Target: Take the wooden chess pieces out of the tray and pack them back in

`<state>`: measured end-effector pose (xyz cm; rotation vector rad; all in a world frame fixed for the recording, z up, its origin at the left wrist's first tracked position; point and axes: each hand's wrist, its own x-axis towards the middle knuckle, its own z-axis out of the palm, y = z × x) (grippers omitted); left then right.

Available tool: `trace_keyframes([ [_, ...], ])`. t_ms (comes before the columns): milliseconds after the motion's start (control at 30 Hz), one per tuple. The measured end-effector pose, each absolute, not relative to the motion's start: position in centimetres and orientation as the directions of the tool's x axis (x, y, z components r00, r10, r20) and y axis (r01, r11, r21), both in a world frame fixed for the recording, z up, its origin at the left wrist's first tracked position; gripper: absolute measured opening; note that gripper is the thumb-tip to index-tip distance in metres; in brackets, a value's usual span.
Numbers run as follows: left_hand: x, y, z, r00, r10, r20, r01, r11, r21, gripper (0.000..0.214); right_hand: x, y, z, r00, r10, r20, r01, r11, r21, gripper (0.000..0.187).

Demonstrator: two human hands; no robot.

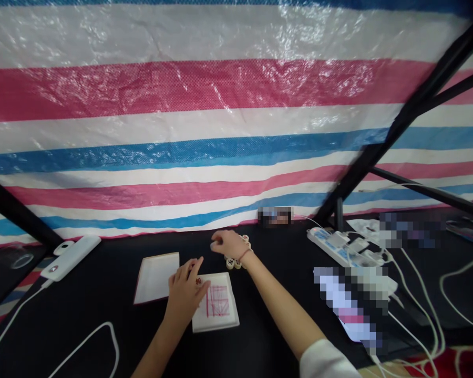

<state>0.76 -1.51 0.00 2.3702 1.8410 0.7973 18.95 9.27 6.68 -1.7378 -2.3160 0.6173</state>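
Observation:
My left hand (185,295) lies on the left edge of a small white board with a red grid (217,307), fingers curled round a round game piece with a red mark (198,282). My right hand (229,243) is beyond the board, fingers pinched together; what is in them is hidden. Several pale round game pieces (234,262) lie on the black table (114,320) just under that wrist, which wears a thin bracelet. A white lid or tray (154,277) lies flat to the left of my left hand.
A white power bank with a cable (71,257) sits at the far left. A white power strip with plugs and cables (341,247) and blurred-out items fill the right side. A striped plastic tarp (220,131) hangs behind, crossed by black metal struts (398,126).

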Motion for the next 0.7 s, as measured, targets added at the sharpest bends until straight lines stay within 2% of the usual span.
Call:
trace_keyframes([
  [33,0.8,-1.3,-0.1,0.168,0.906,0.388,0.867,-0.323,0.38,0.051,18.5,8.0,6.2,-0.356,0.931,-0.079,0.824,0.273,-0.496,0.026],
  [100,0.8,-0.8,-0.2,0.189,0.891,0.413,0.796,-0.385,0.467,0.045,17.6,5.6,5.1,-0.441,0.897,0.018,0.59,0.305,-0.748,0.022],
  [200,0.8,-0.5,-0.4,0.208,0.887,0.413,0.717,-0.426,0.552,0.031,16.8,3.4,3.2,-0.397,0.917,0.035,0.361,0.191,-0.913,0.02],
  [333,0.6,-0.6,-0.5,0.209,0.908,0.363,0.695,-0.399,0.598,0.025,17.3,2.7,1.8,-0.361,0.931,-0.052,0.21,0.028,-0.977,0.023],
  [467,0.4,-0.7,-0.1,0.246,0.917,0.314,0.697,-0.393,0.6,0.018,18.5,2.7,1.0,-0.257,0.963,-0.075,0.11,-0.048,-0.993,0.027],
  [533,0.6,-0.8,0.0,0.309,0.895,0.321,0.699,-0.443,0.562,0.017,19.1,2.3,0.5,-0.201,0.976,-0.079,0.059,-0.069,-0.996,0.028],
  [700,1.4,-1.1,0.0,0.418,0.836,0.356,0.76,-0.536,0.366,0.011,20.0,0.7,-0.8,-0.17,0.981,-0.09,0.021,-0.087,-0.996,0.033],
])
